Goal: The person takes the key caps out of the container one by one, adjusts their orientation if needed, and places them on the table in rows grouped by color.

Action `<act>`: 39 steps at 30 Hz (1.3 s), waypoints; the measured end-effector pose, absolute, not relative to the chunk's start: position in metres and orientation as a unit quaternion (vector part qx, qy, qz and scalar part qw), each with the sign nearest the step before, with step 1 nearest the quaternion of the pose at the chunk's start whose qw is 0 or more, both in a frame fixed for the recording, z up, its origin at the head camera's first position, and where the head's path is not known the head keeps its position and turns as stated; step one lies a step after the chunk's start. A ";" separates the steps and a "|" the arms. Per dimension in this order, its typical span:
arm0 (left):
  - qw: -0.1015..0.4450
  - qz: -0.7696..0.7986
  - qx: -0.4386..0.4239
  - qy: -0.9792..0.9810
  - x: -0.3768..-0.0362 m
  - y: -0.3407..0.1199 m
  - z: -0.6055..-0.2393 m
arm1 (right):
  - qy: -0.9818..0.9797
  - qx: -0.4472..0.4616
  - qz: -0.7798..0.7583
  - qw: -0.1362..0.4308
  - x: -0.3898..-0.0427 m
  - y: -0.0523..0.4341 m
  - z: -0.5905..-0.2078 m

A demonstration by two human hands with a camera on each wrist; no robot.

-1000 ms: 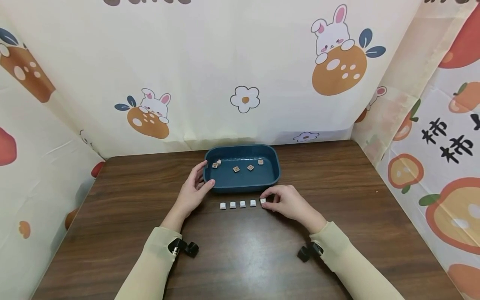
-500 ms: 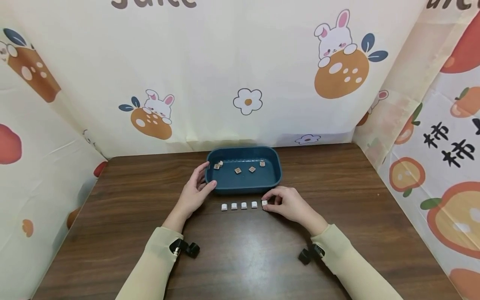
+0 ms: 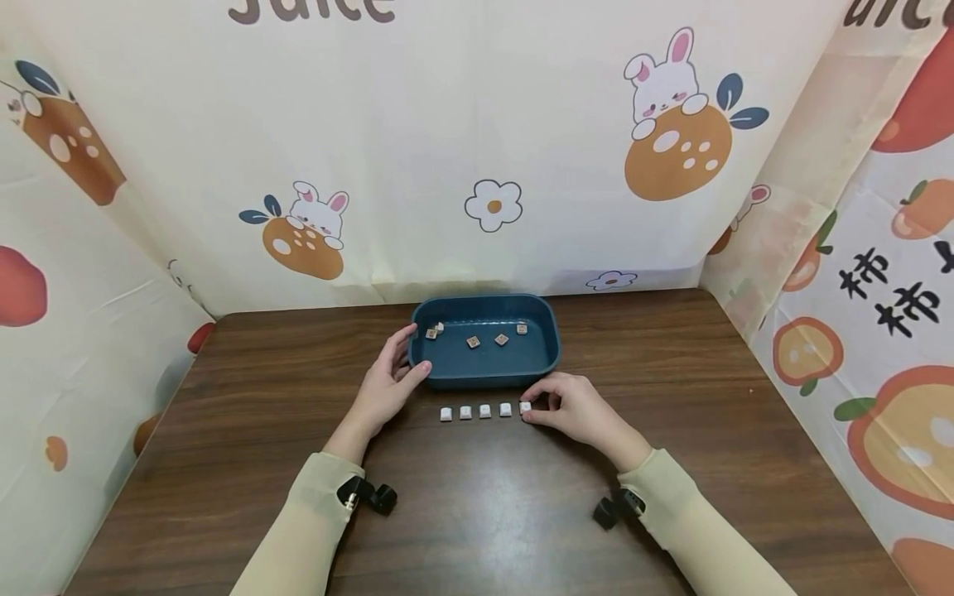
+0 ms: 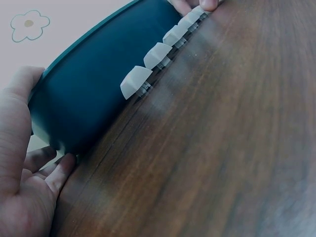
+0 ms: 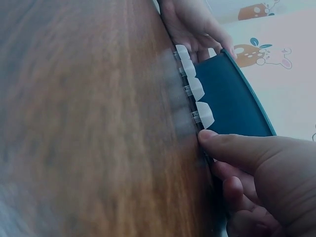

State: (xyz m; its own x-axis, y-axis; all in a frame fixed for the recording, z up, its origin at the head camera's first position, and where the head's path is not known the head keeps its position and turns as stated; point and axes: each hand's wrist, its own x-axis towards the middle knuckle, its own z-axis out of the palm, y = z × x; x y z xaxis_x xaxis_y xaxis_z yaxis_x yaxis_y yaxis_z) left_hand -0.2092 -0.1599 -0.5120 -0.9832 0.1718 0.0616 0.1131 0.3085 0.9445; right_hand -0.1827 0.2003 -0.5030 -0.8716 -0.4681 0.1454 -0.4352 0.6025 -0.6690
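My left hand (image 3: 383, 385) grips the left end of a dark blue tray (image 3: 492, 382), thumb at the near rim and fingers round the side. Between thumb and fingertips, my right hand (image 3: 577, 406) pinches a white keycap (image 3: 525, 406) at the right end of a row in front of the tray. The left wrist view shows the row's keycaps, such as the nearest keycap (image 4: 135, 82), mounted on small clear switches and standing on the table. In the right wrist view, the thumb (image 5: 210, 138) hides the pinched keycap.
Inside the tray lie several more keycap switches, among them one tipped switch (image 3: 473, 342) showing its brown underside. The brown wooden table (image 3: 477, 513) reaches back to a printed curtain (image 3: 417, 124), and more printed cloth hangs at both sides.
The pinched keycap has shifted very slightly toward me, more level with the row. My left hand keeps its grip on the tray; the head view has tilted up a little.
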 end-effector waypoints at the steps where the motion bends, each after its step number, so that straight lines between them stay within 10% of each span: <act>1: 0.025 0.581 0.088 0.808 -0.209 -0.160 -0.512 | 0.894 -0.252 -0.368 0.023 -0.183 0.200 -0.503; 39: 0.026 0.583 0.088 0.807 -0.207 -0.160 -0.509 | 0.895 -0.250 -0.367 0.028 -0.182 0.202 -0.502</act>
State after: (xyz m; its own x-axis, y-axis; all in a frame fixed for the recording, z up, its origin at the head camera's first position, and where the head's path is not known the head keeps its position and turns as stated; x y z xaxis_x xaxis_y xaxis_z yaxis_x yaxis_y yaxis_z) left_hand -0.2072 -0.1597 -0.5092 -0.9831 0.1723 0.0616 0.1126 0.3040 0.9460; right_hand -0.1815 0.2019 -0.5015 -0.8737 -0.4678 0.1338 -0.4270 0.6052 -0.6719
